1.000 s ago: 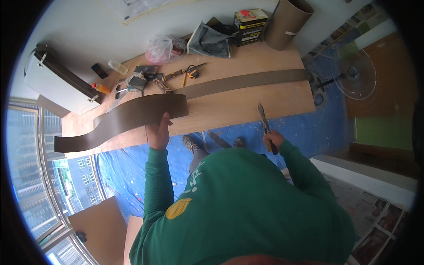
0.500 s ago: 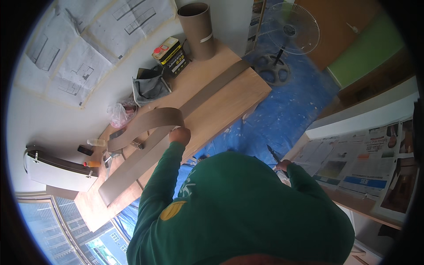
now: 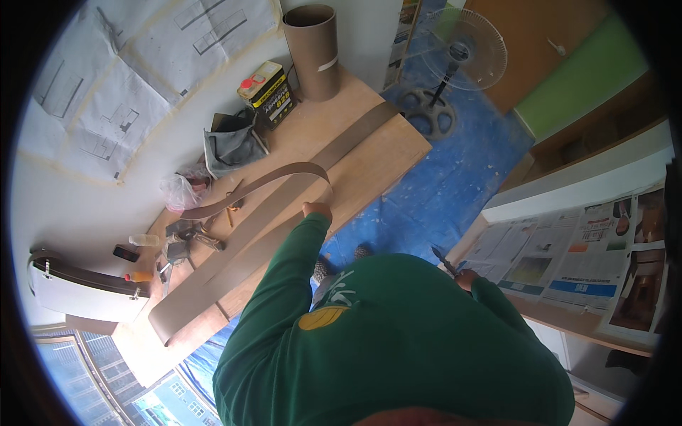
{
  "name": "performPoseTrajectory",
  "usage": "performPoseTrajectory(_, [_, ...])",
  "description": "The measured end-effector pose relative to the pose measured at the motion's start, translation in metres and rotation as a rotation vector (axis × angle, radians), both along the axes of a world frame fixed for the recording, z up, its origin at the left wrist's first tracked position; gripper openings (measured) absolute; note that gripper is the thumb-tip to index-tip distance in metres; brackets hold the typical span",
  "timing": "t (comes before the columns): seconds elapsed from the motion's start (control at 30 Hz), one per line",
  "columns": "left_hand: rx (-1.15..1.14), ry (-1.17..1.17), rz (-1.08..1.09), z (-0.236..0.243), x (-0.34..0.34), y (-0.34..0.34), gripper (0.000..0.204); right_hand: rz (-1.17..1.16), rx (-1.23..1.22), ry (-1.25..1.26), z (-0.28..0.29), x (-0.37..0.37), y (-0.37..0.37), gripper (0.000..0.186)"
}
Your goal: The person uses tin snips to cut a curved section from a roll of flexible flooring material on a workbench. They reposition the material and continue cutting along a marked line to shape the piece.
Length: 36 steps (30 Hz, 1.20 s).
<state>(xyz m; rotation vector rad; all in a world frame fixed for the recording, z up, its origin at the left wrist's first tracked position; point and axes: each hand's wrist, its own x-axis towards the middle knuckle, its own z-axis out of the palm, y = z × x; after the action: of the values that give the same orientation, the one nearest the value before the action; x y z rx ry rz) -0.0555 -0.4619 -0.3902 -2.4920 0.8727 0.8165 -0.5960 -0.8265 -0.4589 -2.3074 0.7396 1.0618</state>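
A long brown-grey strip of thin, bendy sheet (image 3: 310, 169) rises in a loop above the wooden worktable. My left hand (image 3: 318, 211) is closed on it near the table's front edge. Under the loop, a length of similar strip (image 3: 348, 145) lies flat across the tabletop; whether the two are one piece I cannot tell. Low on my right, beside the newspaper-covered counter, my right hand (image 3: 465, 279) is closed round a dark, narrow tool (image 3: 445, 261) with a pointed end. Its exact kind is unclear.
The worktable (image 3: 383, 160) carries a brown sheet roll (image 3: 311, 57), an adhesive tin (image 3: 270, 94), a grey bag (image 3: 234, 145) and hand tools (image 3: 181, 245). A fan (image 3: 458, 53) stands on blue floor sheeting (image 3: 405, 206). Newspaper (image 3: 547, 263) covers the right-hand counter.
My left hand has moved right and toward the table's front edge, drawing the strip's loop with it. The tool in my right hand shows more plainly now.
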Motion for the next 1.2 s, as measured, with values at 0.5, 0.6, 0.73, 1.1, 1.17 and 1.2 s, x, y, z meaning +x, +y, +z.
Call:
performPoseTrajectory(0.5, [-1.328,0.287,1.138,-0.027,0.016,0.076,0.09,-0.055,0.039,0.117,0.063,0.026,0.007,0.046])
performPoseTrajectory(0.6, [-1.713,0.449,1.6,-0.006,0.057,0.078,0.101,0.052,0.063,0.141,0.06,0.045,-0.002,0.047])
performPoseTrajectory(0.73, [-1.68,0.417,1.742,0.017,0.112,0.069,0.091,0.122,0.022,0.179,0.071,0.055,-0.017,0.05])
performPoseTrajectory(1.1, [-1.302,-0.186,0.909,-0.004,0.07,0.076,0.028,-0.229,-0.007,-0.114,0.11,0.089,0.013,0.046])
performPoseTrajectory(1.17, [-1.362,-0.026,1.021,0.015,0.011,0.081,0.022,-0.246,0.009,-0.13,0.107,0.095,0.02,0.049])
performPoseTrajectory(1.2, [-1.409,0.024,0.965,0.014,-0.02,0.094,0.022,-0.197,0.042,-0.134,0.102,0.107,0.017,0.047])
